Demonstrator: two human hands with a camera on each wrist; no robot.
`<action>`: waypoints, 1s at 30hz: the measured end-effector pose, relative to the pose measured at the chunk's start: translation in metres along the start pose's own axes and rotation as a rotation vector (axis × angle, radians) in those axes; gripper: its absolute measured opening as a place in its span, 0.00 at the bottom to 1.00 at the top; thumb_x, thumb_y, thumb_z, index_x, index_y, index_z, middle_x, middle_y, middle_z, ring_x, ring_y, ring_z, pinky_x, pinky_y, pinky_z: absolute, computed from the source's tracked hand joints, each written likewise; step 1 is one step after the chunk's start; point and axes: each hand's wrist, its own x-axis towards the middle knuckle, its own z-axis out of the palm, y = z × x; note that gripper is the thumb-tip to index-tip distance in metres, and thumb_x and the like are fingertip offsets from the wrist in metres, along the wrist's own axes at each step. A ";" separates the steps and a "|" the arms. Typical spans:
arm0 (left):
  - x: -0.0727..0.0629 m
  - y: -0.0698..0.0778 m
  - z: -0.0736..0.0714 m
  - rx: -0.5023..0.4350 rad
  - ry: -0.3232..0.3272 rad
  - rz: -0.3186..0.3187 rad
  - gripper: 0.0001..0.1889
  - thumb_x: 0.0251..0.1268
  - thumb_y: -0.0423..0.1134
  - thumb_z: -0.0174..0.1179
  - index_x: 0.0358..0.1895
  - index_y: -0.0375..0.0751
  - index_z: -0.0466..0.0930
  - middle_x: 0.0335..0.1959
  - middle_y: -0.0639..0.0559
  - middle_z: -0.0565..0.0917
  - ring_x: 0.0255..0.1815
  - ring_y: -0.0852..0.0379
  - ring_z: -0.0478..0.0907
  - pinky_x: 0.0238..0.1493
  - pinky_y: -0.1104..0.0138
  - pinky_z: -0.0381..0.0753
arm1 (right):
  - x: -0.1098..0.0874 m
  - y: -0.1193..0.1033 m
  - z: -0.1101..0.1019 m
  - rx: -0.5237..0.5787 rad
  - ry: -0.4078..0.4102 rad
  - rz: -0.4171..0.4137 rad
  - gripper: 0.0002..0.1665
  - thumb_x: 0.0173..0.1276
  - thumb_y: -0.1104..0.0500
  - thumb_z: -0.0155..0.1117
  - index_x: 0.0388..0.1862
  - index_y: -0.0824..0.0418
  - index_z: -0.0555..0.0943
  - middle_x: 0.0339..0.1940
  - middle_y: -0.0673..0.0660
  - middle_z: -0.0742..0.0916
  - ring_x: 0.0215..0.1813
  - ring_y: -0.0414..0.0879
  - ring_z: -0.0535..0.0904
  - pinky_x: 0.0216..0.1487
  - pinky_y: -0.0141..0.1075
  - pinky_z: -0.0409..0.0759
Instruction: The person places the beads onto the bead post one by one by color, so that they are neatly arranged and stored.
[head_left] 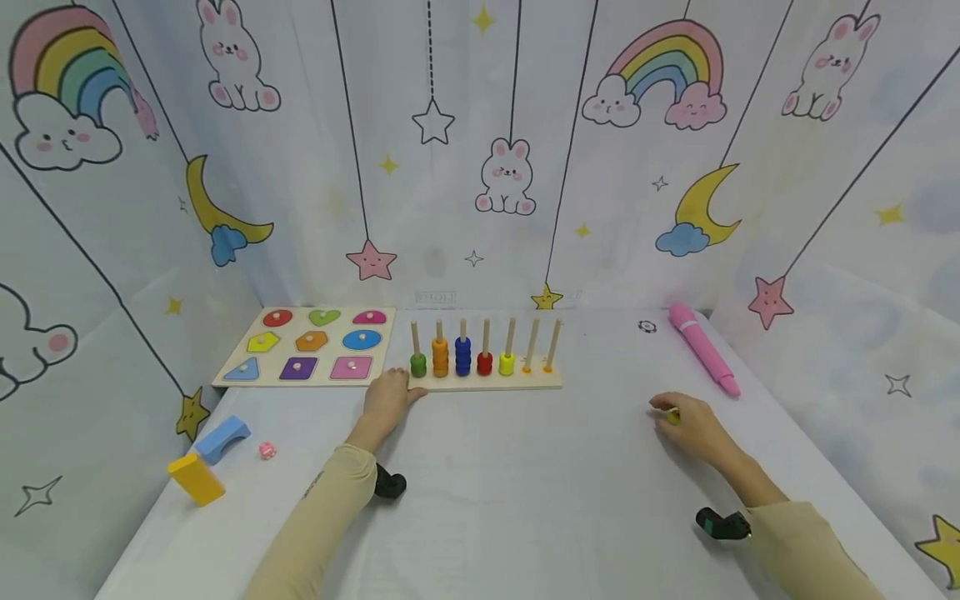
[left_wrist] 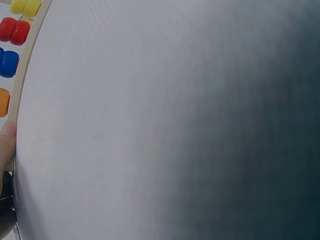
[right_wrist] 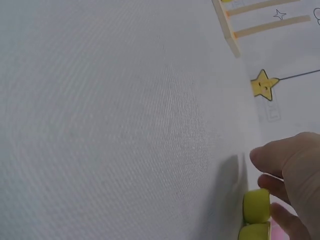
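A wooden bead-stacking board point(head_left: 487, 383) with upright pegs stands at the back. Green, orange, blue, red and yellow beads sit on its pegs; the two rightmost pegs bear no stack. At its left end my left hand point(head_left: 386, 400) grips the board, the thumb point(left_wrist: 7, 142) along the front edge. To the right, over the table, my right hand point(head_left: 693, 427) has its fingers bent around yellow beads point(right_wrist: 256, 205), two of which show in the right wrist view. The fingertips lie right beside them; I cannot tell whether they pinch them.
A shape puzzle board point(head_left: 281, 343) lies at the back left. Nearer are a blue arch block point(head_left: 222, 439), a yellow block point(head_left: 197, 479) and a small pink piece point(head_left: 267, 450). A thick pink pen point(head_left: 703, 348) lies at the back right. A patterned curtain point(head_left: 465, 192) bounds the table.
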 end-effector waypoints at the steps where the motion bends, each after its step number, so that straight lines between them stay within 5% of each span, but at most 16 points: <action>1: 0.000 0.000 0.000 -0.005 -0.001 0.000 0.24 0.58 0.53 0.64 0.33 0.28 0.79 0.25 0.41 0.79 0.27 0.45 0.80 0.28 0.58 0.80 | 0.000 0.001 0.000 -0.009 0.012 0.008 0.17 0.55 0.72 0.66 0.46 0.70 0.79 0.44 0.65 0.83 0.49 0.61 0.78 0.50 0.56 0.73; 9: -0.001 -0.002 0.005 0.000 0.006 -0.004 0.25 0.57 0.54 0.64 0.33 0.28 0.79 0.25 0.40 0.79 0.28 0.43 0.81 0.28 0.57 0.80 | -0.001 0.005 -0.003 -0.082 0.047 0.057 0.16 0.53 0.73 0.62 0.43 0.74 0.79 0.40 0.69 0.82 0.44 0.64 0.77 0.45 0.57 0.73; 17: -0.003 0.000 0.008 -0.005 -0.030 -0.004 0.24 0.59 0.53 0.64 0.33 0.29 0.78 0.26 0.40 0.79 0.28 0.44 0.81 0.29 0.57 0.80 | -0.016 0.007 -0.006 -0.140 -0.010 0.211 0.16 0.54 0.70 0.63 0.44 0.75 0.78 0.37 0.71 0.82 0.39 0.61 0.77 0.40 0.56 0.75; 23: -0.001 0.000 0.004 -0.008 -0.016 0.004 0.24 0.59 0.52 0.63 0.33 0.28 0.79 0.26 0.41 0.79 0.29 0.43 0.81 0.31 0.57 0.80 | -0.011 0.009 -0.004 -0.114 0.045 0.162 0.16 0.56 0.69 0.66 0.44 0.74 0.78 0.39 0.70 0.83 0.42 0.63 0.78 0.44 0.57 0.73; 30: 0.000 0.000 -0.001 -0.017 -0.020 -0.010 0.23 0.59 0.52 0.64 0.32 0.29 0.78 0.24 0.41 0.78 0.27 0.45 0.80 0.30 0.57 0.80 | 0.039 -0.027 0.003 0.007 0.146 0.045 0.18 0.59 0.68 0.64 0.49 0.72 0.77 0.44 0.68 0.83 0.49 0.63 0.77 0.52 0.56 0.71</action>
